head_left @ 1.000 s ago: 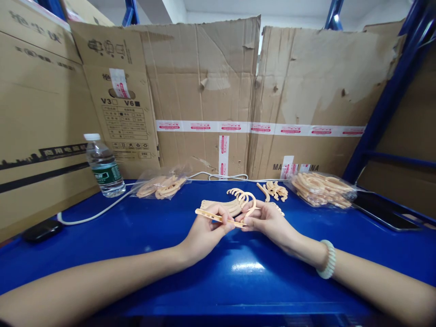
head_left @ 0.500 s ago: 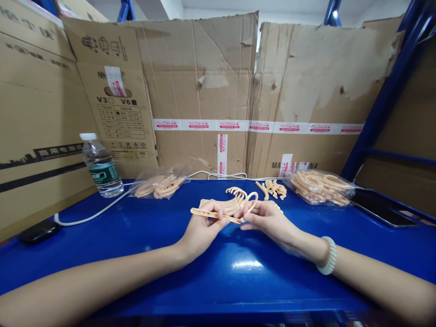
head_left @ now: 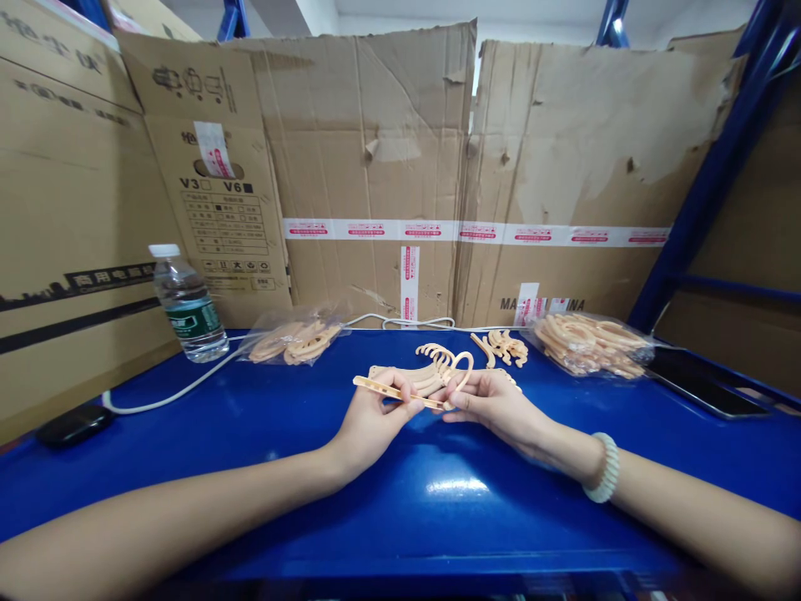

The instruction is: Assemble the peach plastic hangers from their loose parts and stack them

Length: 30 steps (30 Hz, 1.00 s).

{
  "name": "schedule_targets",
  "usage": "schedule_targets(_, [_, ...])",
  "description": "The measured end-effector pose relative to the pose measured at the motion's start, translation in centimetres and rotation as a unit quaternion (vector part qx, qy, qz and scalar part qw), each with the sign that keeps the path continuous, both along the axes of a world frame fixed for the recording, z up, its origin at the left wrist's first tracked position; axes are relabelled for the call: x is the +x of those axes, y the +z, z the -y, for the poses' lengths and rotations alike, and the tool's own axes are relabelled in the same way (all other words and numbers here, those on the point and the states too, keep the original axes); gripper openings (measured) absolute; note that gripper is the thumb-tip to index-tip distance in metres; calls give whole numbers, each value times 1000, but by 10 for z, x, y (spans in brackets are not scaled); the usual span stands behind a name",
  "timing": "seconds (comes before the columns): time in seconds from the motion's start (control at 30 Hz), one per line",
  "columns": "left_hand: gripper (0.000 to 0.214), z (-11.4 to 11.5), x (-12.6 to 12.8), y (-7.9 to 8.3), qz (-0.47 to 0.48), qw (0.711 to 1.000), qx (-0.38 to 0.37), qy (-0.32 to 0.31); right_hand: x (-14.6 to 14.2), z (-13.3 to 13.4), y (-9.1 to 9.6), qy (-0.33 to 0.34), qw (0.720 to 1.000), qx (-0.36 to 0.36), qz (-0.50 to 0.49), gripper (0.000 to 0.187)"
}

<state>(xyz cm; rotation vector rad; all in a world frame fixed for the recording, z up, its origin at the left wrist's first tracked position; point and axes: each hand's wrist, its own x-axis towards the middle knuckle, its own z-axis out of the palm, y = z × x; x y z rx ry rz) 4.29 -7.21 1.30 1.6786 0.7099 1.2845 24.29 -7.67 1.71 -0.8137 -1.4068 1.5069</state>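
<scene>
My left hand (head_left: 375, 417) pinches a slim beige plastic hanger arm (head_left: 375, 386), its outer end pointing left and slightly raised. Between the fingers of my right hand (head_left: 501, 407) is a curved beige hanger hook (head_left: 468, 361), with the curve standing up. The base of the hook meets the inner end of the arm; fingers partly cover the joint, so I cannot tell if they are locked together. Just behind my hands, a row of beige hangers (head_left: 418, 381) with hooks lies on the blue table (head_left: 400, 509). Several loose hooks (head_left: 508, 347) lie behind my right hand.
Clear bags of beige parts lie at left (head_left: 294, 340) and right (head_left: 588, 344). A phone (head_left: 707, 386), a water bottle (head_left: 195, 321), a black rounded object (head_left: 73, 426) and a white cable (head_left: 168, 394) are also there. Cardboard sheets (head_left: 375, 167) wall the back.
The outer end of the hanger arm has tilted up slightly. Both hands keep their grip, close together in nearly the same place.
</scene>
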Motion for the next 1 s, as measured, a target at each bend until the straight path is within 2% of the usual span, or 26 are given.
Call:
schedule_targets(0.23, [26, 1, 0, -1, -15, 1000, 5, -5, 0, 0, -1, -5, 1000, -5, 10, 32])
schedule_targets(0.43, [23, 4, -1, 1, -55, 998, 42, -6, -2, 1, -1, -33, 999, 33, 10, 33])
schedule_targets(0.8, [23, -1, 3, -2, -39, 999, 6, -5, -5, 0, -3, -72, 992, 88, 48, 32])
schedule_targets(1.0, [23, -1, 1, -3, -54, 998, 9, 1, -6, 1, -2, -65, 994, 80, 45, 32])
